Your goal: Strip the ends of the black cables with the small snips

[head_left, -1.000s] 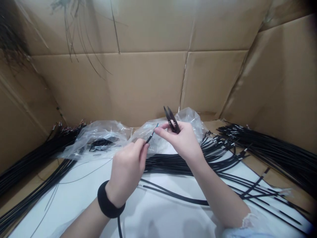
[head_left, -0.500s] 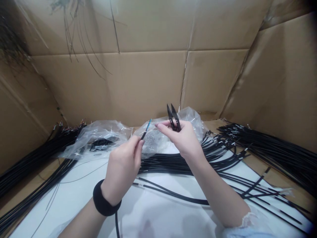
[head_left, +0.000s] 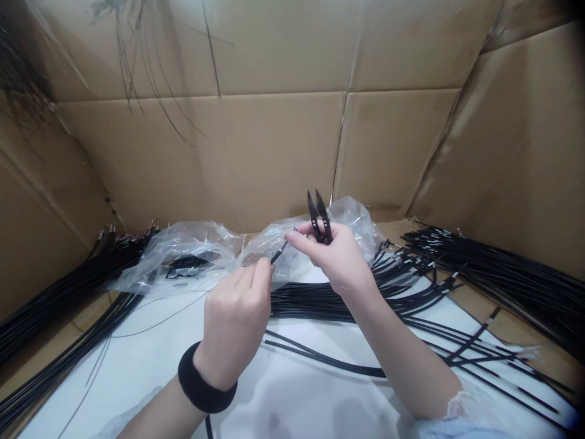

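Note:
My left hand [head_left: 237, 320] is closed around a black cable [head_left: 276, 255], whose stripped end points up and to the right. Thin coloured wires [head_left: 286, 243] come out of its jacket and reach the thumb and fingertip of my right hand [head_left: 336, 253], which pinch their tips. Thread snips [head_left: 321, 216] stay tucked in that same right hand, blades upward and apart. Below my left wrist a piece of black cable shows again. Behind both hands lies a clear plastic bag [head_left: 351, 213].
Black cables lie in a bundle [head_left: 315, 302] across the white surface [head_left: 311, 396]. Further bundles flank it at left [head_left: 68, 292] and right [head_left: 498, 274]. Another clear bag [head_left: 201, 238] sits at back left. Cardboard walls [head_left: 274, 158] enclose the place; dark strands hang at upper left.
My left hand has moved right and turned, bringing the cable end to my right fingertips, which now pinch the wires. My right hand and the snips have stayed almost in place.

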`<state>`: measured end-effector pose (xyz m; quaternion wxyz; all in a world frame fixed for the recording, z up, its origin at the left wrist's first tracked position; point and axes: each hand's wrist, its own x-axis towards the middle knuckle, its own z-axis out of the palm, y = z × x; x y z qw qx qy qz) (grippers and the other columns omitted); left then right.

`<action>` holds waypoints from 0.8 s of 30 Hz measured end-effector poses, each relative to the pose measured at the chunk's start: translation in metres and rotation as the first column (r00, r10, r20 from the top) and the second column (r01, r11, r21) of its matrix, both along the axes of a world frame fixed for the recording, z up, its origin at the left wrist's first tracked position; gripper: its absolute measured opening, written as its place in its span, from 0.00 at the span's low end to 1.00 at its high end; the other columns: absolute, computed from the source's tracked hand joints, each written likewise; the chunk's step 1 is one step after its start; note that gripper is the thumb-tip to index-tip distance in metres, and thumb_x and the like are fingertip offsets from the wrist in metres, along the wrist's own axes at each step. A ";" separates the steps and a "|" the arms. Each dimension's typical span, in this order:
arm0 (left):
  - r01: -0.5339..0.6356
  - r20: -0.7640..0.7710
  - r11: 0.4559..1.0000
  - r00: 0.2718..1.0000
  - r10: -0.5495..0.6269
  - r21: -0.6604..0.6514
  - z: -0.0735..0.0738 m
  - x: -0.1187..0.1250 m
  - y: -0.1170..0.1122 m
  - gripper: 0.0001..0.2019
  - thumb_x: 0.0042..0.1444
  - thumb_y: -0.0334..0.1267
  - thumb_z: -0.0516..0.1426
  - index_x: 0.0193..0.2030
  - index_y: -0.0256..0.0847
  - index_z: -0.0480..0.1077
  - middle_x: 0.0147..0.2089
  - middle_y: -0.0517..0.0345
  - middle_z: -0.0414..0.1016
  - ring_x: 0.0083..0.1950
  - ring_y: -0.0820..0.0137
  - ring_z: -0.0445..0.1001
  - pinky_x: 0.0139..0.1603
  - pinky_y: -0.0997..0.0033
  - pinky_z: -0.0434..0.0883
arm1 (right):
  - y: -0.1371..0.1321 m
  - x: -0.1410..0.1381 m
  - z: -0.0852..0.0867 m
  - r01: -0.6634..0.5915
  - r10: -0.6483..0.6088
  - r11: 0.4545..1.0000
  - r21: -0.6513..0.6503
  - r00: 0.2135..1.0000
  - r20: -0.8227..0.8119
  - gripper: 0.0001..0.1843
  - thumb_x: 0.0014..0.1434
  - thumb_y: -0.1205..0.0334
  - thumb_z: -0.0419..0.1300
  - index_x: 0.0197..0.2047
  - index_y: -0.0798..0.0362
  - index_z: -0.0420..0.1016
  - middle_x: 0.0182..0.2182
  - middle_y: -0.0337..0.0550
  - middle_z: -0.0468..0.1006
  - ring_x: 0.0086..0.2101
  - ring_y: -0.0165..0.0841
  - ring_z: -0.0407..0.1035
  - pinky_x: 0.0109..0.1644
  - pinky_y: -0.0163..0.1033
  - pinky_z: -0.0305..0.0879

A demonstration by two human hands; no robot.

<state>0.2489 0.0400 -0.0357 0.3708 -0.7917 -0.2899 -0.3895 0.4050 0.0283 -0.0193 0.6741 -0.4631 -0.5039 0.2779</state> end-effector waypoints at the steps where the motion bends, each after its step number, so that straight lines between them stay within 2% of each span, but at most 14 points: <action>1: 0.008 0.000 1.000 1.000 -0.008 -0.015 0.000 0.000 0.000 0.05 0.56 0.31 0.52 0.29 0.35 0.66 0.19 0.62 0.55 0.21 0.73 0.55 0.25 0.71 0.51 | 0.000 0.001 0.001 -0.028 0.027 1.000 -0.008 0.999 -0.030 0.18 0.41 0.53 0.66 0.29 0.60 0.71 0.17 0.35 0.58 0.19 0.21 0.50 0.21 0.29 0.45; 3: 0.041 0.012 0.994 0.999 -0.040 -0.098 0.000 -0.002 0.002 0.06 0.57 0.31 0.51 0.29 0.36 0.65 0.19 0.62 0.56 0.21 0.74 0.56 0.25 0.72 0.51 | 0.000 0.003 0.003 -0.132 0.128 0.991 -0.026 0.987 -0.099 0.19 0.40 0.54 0.67 0.30 0.61 0.72 0.15 0.33 0.55 0.17 0.20 0.47 0.19 0.30 0.42; 5: 0.107 0.046 0.965 0.994 -0.098 -0.241 0.001 -0.003 0.004 0.07 0.57 0.32 0.50 0.29 0.36 0.64 0.20 0.63 0.59 0.21 0.76 0.57 0.24 0.73 0.52 | 0.002 0.007 0.003 -0.279 0.272 0.960 -0.025 0.948 -0.165 0.20 0.41 0.54 0.67 0.31 0.62 0.72 0.14 0.31 0.51 0.15 0.19 0.44 0.18 0.29 0.38; 7: 0.192 0.103 0.898 0.981 -0.164 -0.395 0.003 -0.005 0.004 0.07 0.58 0.33 0.49 0.31 0.36 0.64 0.21 0.63 0.62 0.22 0.77 0.59 0.25 0.76 0.54 | 0.003 0.010 0.002 -0.417 0.406 0.909 -0.008 0.890 -0.206 0.18 0.43 0.55 0.66 0.32 0.62 0.72 0.14 0.30 0.49 0.15 0.18 0.41 0.18 0.29 0.35; 10: 0.292 0.189 0.776 0.956 -0.224 -0.559 0.006 -0.007 0.003 0.08 0.60 0.35 0.48 0.33 0.37 0.65 0.23 0.64 0.65 0.23 0.79 0.61 0.26 0.79 0.56 | 0.003 0.013 0.001 -0.535 0.520 0.845 0.009 0.816 -0.255 0.16 0.47 0.56 0.64 0.33 0.61 0.71 0.14 0.29 0.46 0.15 0.18 0.40 0.18 0.28 0.33; 12: 0.321 0.220 0.720 0.947 -0.234 -0.616 0.009 -0.007 0.001 0.09 0.60 0.36 0.48 0.33 0.37 0.65 0.24 0.64 0.66 0.23 0.79 0.62 0.26 0.79 0.57 | 0.002 0.012 0.000 -0.544 0.525 0.839 0.011 0.804 -0.279 0.15 0.48 0.56 0.64 0.32 0.60 0.69 0.14 0.29 0.46 0.15 0.18 0.40 0.18 0.28 0.34; 15: 0.342 0.242 0.648 0.940 -0.241 -0.681 0.013 -0.006 -0.002 0.10 0.60 0.36 0.48 0.31 0.37 0.65 0.24 0.63 0.67 0.23 0.80 0.61 0.27 0.80 0.57 | 0.000 0.009 0.001 -0.489 0.471 0.872 0.005 0.836 -0.282 0.16 0.47 0.56 0.65 0.30 0.60 0.67 0.15 0.30 0.47 0.15 0.17 0.41 0.18 0.28 0.34; 18: 0.361 0.264 0.545 0.931 -0.250 -0.756 0.017 -0.006 -0.003 0.12 0.60 0.37 0.47 0.28 0.36 0.64 0.24 0.64 0.67 0.23 0.80 0.61 0.27 0.80 0.57 | -0.001 0.007 0.001 -0.455 0.443 0.890 0.008 0.862 -0.245 0.16 0.47 0.56 0.64 0.33 0.60 0.69 0.16 0.31 0.49 0.16 0.18 0.41 0.18 0.28 0.34; 20: 0.376 0.285 0.464 0.924 -0.257 -0.802 0.020 -0.006 -0.002 0.13 0.60 0.38 0.47 0.27 0.36 0.64 0.24 0.63 0.67 0.25 0.80 0.61 0.28 0.80 0.57 | -0.001 0.007 0.001 -0.497 0.487 0.868 0.014 0.845 -0.221 0.15 0.49 0.56 0.63 0.34 0.60 0.70 0.16 0.31 0.47 0.16 0.18 0.41 0.19 0.29 0.34; 24: 0.405 0.336 0.267 0.903 -0.269 -0.875 0.025 -0.008 -0.001 0.16 0.60 0.42 0.47 0.26 0.35 0.64 0.24 0.61 0.66 0.25 0.79 0.59 0.27 0.78 0.56 | -0.001 0.011 -0.001 -0.654 0.649 0.755 0.045 0.737 -0.187 0.12 0.56 0.57 0.57 0.37 0.59 0.70 0.15 0.30 0.44 0.16 0.18 0.39 0.18 0.29 0.34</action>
